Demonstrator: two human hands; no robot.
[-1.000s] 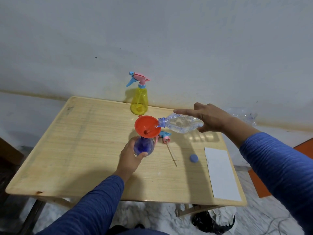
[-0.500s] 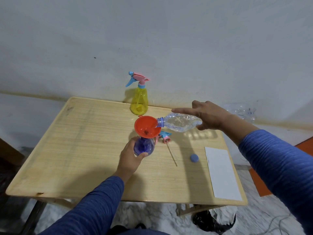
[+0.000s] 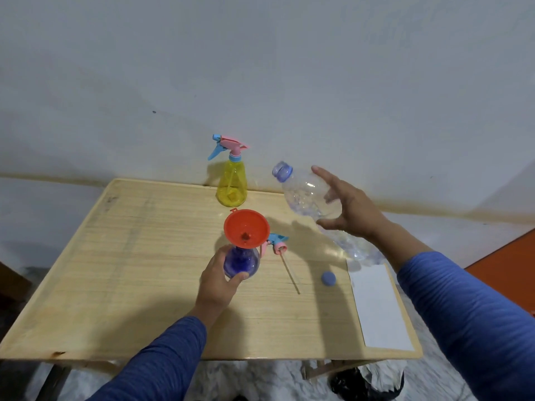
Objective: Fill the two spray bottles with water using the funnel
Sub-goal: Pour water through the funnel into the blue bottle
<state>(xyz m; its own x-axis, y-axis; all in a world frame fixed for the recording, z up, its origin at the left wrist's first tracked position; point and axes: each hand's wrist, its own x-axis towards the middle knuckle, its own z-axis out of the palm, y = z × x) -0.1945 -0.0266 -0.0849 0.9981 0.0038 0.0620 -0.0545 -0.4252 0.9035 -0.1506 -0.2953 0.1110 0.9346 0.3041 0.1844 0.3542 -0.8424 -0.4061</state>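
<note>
No readable brand, label or writing showed on any item. Left hand [image 3: 219, 280] grasped the round blue translucent spray bottle [image 3: 241, 263] at table centre, thumb and fingers wrapped around its belly. An orange plastic funnel [image 3: 246, 228] sat upright in that bottle's neck, at 12 o'clock from the hand. Right hand [image 3: 351, 208] held a clear crumpled plastic water bottle [image 3: 307, 195] with its open blue-ringed mouth tipped up toward 11 o'clock, fingers spread around the body, well apart from the funnel at its 2 o'clock. Yellow translucent spray bottle [image 3: 232, 182] with pink-and-blue trigger head stood at the far table edge, 12 o'clock from the funnel. A detached pink-and-blue spray head with dip tube [image 3: 277, 243] lay just beside the blue bottle at 3 o'clock. Round blue cap [image 3: 328, 278] lay at 4 o'clock, near a white paper sheet [image 3: 379, 306] on the light wooden table [image 3: 130, 270] along its right edge. Both sleeves were blue. A dark bag [image 3: 367, 380] sat on the floor under the table's right corner.
</note>
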